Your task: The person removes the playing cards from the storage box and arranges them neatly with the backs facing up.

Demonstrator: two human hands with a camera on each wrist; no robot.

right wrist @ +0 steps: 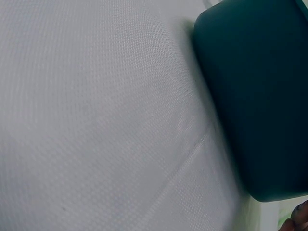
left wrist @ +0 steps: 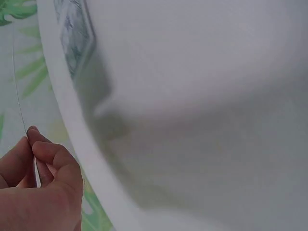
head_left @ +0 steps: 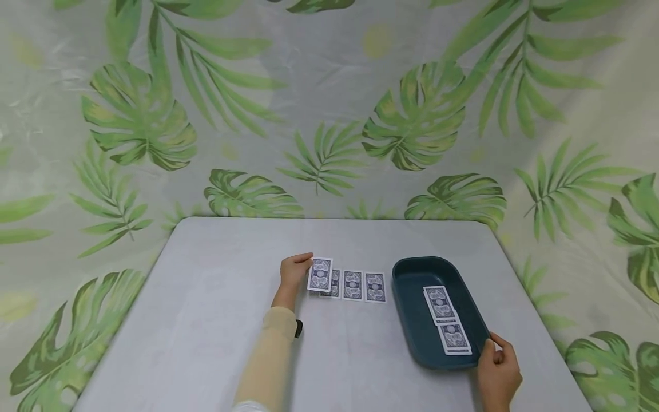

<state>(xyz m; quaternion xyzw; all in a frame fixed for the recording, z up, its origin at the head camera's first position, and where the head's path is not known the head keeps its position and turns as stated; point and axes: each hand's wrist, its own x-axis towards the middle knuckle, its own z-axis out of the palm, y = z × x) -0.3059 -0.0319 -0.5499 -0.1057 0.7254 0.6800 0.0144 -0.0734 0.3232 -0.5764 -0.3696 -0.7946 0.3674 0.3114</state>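
My left hand [head_left: 293, 272] pinches one playing card [head_left: 320, 274] by its left edge, its patterned blue back turned up. The held card partly covers another face-down card [head_left: 335, 284] in a row on the table. Further right in that row lie two more cards, a middle one [head_left: 352, 285] and a right one [head_left: 375, 287]. With thumb and fingers my right hand [head_left: 498, 372] grips the near right corner of a dark teal tray [head_left: 417, 337]. Inside the tray are overlapping face-down cards [head_left: 440, 304]. In the left wrist view the held card appears edge-on between the fingertips [left wrist: 32, 132].
A white cloth covers the table [head_left: 206, 320]. Behind it hangs a leaf-patterned curtain [head_left: 329, 86]. The tray stands just right of the card row, its side wall [right wrist: 255, 106] filling the right of the right wrist view.
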